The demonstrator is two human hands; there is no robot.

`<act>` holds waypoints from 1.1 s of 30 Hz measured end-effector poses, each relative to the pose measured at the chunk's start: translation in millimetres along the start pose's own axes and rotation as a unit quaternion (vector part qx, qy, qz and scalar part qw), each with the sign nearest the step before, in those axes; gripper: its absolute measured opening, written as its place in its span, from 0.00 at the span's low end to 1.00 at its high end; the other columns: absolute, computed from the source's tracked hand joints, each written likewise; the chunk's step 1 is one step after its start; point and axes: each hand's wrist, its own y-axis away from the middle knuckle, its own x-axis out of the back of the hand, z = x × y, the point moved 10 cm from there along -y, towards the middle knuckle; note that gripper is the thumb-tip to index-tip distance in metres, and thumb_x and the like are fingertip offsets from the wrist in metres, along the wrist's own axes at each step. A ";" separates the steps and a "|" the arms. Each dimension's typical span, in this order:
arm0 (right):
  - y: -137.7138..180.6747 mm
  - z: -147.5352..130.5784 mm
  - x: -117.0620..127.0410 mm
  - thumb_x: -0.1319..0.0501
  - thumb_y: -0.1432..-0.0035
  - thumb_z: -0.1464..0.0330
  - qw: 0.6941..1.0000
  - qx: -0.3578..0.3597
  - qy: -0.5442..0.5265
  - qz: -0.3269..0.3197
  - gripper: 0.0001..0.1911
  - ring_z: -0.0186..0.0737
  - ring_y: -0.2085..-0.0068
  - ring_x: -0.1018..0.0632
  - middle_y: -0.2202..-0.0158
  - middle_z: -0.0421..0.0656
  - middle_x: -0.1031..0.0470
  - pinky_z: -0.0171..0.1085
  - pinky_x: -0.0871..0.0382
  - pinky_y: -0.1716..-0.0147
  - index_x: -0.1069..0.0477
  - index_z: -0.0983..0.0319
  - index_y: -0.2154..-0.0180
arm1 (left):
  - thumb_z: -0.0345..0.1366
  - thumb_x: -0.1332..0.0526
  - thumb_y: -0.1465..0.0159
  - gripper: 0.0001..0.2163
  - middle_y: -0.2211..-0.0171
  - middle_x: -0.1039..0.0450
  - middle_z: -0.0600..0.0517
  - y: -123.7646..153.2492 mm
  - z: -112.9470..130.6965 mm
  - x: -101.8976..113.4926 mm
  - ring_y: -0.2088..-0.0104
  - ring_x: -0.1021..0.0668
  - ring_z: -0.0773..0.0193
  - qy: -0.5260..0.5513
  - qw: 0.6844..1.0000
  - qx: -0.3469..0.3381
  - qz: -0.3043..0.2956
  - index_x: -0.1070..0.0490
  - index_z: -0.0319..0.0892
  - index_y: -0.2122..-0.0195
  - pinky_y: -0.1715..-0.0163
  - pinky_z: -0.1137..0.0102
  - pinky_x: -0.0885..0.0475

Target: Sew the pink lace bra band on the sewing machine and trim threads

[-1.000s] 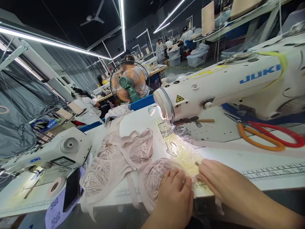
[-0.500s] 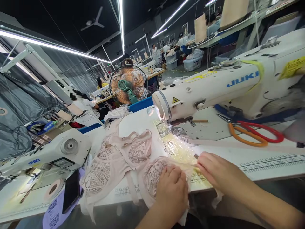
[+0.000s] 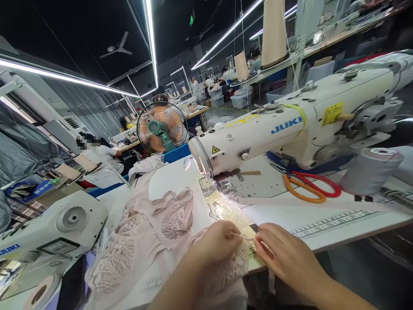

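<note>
My left hand (image 3: 217,242) is closed, pinching the edge of a pink lace bra (image 3: 222,269) at the front of the white table (image 3: 322,217). My right hand (image 3: 284,256) is closed beside it, holding a small dark tool (image 3: 254,227) against the same piece. Both hands sit just in front of the sewing machine's lit needle area (image 3: 222,187). More pink lace bras (image 3: 151,224) lie piled to the left.
A white JUKI sewing machine (image 3: 290,129) spans the table, with orange and red scissors (image 3: 309,185) and a grey thread spool (image 3: 371,170) to the right. Another JUKI machine (image 3: 48,232) stands at left. A fan (image 3: 161,127) and seated workers are behind.
The view has swung to the right. My left hand lifted off the lace cup and now pinches its edge, close to my right hand.
</note>
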 end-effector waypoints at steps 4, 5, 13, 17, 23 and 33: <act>-3.7 1.6 -6.4 0.54 0.40 0.74 1.000 0.003 -0.003 -0.016 0.13 0.37 0.72 0.30 0.74 0.43 0.32 0.33 0.38 0.75 0.36 0.61 0.74 | 0.37 0.41 0.47 0.06 0.85 0.41 0.60 -7.0 -16.3 -9.3 0.84 0.39 0.72 0.170 0.983 0.059 -0.042 0.34 0.40 0.72 0.83 0.76 0.46; -4.4 1.4 -8.4 0.54 0.39 0.73 1.000 0.006 -0.006 -0.018 0.13 0.37 0.71 0.28 0.73 0.44 0.30 0.33 0.37 0.74 0.34 0.61 0.71 | 0.38 0.41 0.47 0.07 0.86 0.42 0.60 -7.9 -19.2 -10.7 0.85 0.40 0.73 0.201 0.976 0.066 -0.043 0.35 0.40 0.72 0.84 0.76 0.47; -11.3 -1.6 -23.3 0.55 0.37 0.72 0.999 0.007 -0.025 -0.036 0.16 0.38 0.68 0.26 0.70 0.45 0.26 0.34 0.33 0.72 0.30 0.62 0.69 | 0.36 0.39 0.48 0.07 0.81 0.40 0.58 -15.2 -34.7 -8.6 0.80 0.40 0.74 0.252 0.967 0.032 0.010 0.34 0.38 0.72 0.81 0.76 0.48; -15.3 -1.4 -23.1 0.54 0.39 0.73 0.999 -0.004 -0.025 -0.026 0.14 0.38 0.69 0.26 0.70 0.44 0.27 0.34 0.34 0.72 0.31 0.62 0.71 | 0.34 0.39 0.49 0.06 0.79 0.39 0.57 -15.3 -34.7 -8.6 0.79 0.39 0.73 0.276 0.960 0.014 0.029 0.34 0.37 0.74 0.79 0.75 0.47; -11.5 5.9 -38.7 0.53 0.40 0.70 0.990 -0.081 -0.086 -0.077 0.12 0.35 0.76 0.31 0.77 0.39 0.35 0.32 0.40 0.79 0.39 0.59 0.76 | 0.34 0.40 0.51 0.06 0.81 0.40 0.57 -11.5 -28.3 -6.4 0.80 0.40 0.73 0.294 0.955 0.027 0.028 0.35 0.37 0.75 0.80 0.75 0.47; -0.1 29.5 -62.8 0.52 0.41 0.65 0.919 -0.256 -0.229 -0.194 0.13 0.34 0.77 0.30 0.77 0.38 0.33 0.32 0.37 0.79 0.36 0.58 0.76 | 0.35 0.39 0.52 0.08 0.84 0.42 0.59 -14.2 -31.8 -8.4 0.84 0.41 0.76 0.336 0.941 0.039 0.020 0.38 0.39 0.78 0.83 0.76 0.48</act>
